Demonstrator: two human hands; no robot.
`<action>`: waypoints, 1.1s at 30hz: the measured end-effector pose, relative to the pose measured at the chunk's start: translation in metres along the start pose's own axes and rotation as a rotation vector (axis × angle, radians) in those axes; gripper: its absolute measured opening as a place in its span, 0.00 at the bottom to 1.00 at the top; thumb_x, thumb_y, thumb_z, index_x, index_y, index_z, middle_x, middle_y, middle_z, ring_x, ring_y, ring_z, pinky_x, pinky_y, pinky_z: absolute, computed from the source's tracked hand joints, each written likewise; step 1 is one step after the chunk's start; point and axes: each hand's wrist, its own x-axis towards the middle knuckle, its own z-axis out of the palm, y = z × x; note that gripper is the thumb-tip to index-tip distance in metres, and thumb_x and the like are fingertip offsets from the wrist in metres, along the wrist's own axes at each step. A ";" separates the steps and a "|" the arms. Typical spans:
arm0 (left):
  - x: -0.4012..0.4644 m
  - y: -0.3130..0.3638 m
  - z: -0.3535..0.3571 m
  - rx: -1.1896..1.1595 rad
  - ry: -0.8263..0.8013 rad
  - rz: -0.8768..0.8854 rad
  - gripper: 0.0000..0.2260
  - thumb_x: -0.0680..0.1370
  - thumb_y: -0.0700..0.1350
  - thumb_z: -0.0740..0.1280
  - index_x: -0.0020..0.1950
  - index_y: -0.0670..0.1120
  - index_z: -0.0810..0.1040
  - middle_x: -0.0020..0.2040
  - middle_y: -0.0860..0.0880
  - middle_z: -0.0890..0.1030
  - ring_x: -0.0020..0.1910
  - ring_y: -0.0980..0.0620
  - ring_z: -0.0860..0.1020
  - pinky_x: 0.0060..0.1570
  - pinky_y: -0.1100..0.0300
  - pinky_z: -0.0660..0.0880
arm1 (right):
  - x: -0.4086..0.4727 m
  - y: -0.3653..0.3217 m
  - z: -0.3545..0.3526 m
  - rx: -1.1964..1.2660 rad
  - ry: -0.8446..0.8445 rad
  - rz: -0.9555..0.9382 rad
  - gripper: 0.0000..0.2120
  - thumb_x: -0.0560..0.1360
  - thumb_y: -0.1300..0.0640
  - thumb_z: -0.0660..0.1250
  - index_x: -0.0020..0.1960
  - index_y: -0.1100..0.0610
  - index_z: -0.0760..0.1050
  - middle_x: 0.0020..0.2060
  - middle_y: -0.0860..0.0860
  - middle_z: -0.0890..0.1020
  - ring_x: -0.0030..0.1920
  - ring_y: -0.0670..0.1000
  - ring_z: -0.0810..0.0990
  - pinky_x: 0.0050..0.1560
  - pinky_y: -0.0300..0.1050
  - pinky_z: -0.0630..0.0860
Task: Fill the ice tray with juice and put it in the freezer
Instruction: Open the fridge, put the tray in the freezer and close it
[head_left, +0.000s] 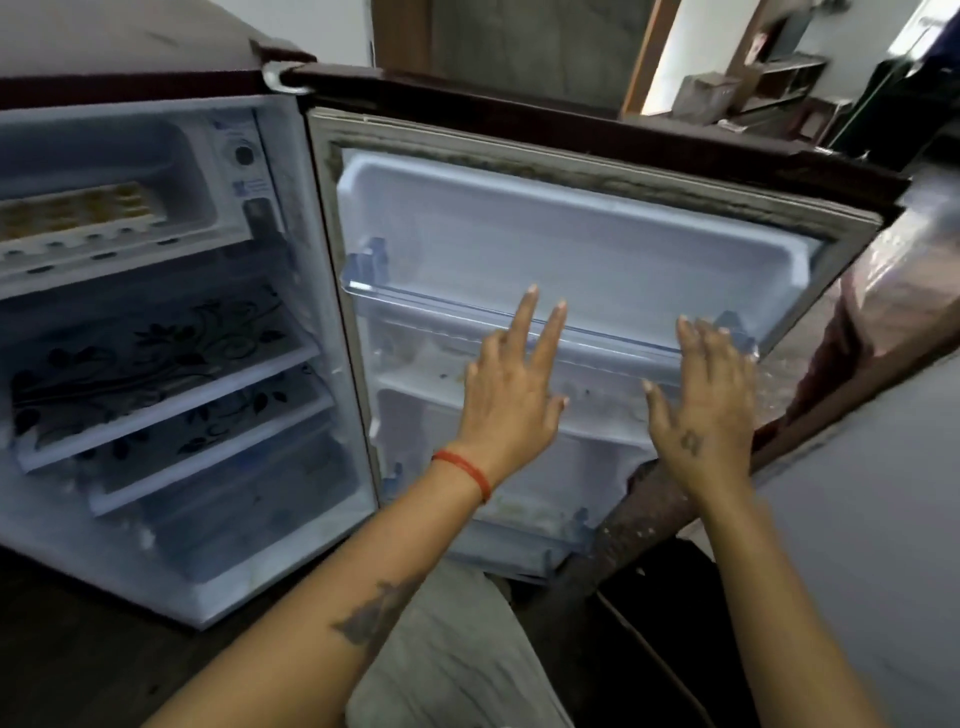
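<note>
Beyond the appliance, the upper right of the frame shows a doorway and dim shelving, while a small maroon fridge (156, 322) fills the left and centre with its door (571, 234) swung wide. At upper left, the freezer compartment (104, 171) holds the ice tray (72, 213), its cells yellowish with juice and its long axis running left to right, so the task looks all but complete. Both hands, the left hand (511, 384) and the right hand (704, 410), are empty with fingers spread against the door's inner lining at centre right, well apart from the tray, which lies up and to their left, nearer the left hand.
</note>
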 end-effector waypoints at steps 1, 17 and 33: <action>0.005 0.002 0.002 0.036 -0.036 -0.050 0.40 0.74 0.54 0.68 0.78 0.51 0.46 0.78 0.47 0.49 0.62 0.42 0.66 0.54 0.49 0.71 | 0.001 0.005 0.000 -0.031 -0.062 -0.014 0.28 0.74 0.59 0.65 0.72 0.61 0.62 0.68 0.61 0.69 0.71 0.62 0.62 0.74 0.61 0.49; -0.056 -0.014 -0.024 -0.086 -0.044 -0.212 0.34 0.76 0.59 0.63 0.77 0.54 0.50 0.79 0.55 0.46 0.77 0.44 0.43 0.70 0.36 0.54 | -0.078 -0.044 -0.042 0.146 0.081 -0.107 0.17 0.72 0.59 0.66 0.61 0.60 0.77 0.56 0.56 0.82 0.58 0.56 0.79 0.60 0.48 0.61; -0.218 -0.014 -0.119 -0.782 -0.098 -0.345 0.41 0.70 0.67 0.61 0.77 0.55 0.48 0.78 0.55 0.51 0.76 0.55 0.54 0.74 0.53 0.58 | -0.216 -0.167 -0.115 0.308 0.644 -0.217 0.13 0.70 0.67 0.70 0.54 0.60 0.81 0.50 0.58 0.82 0.50 0.60 0.80 0.58 0.48 0.72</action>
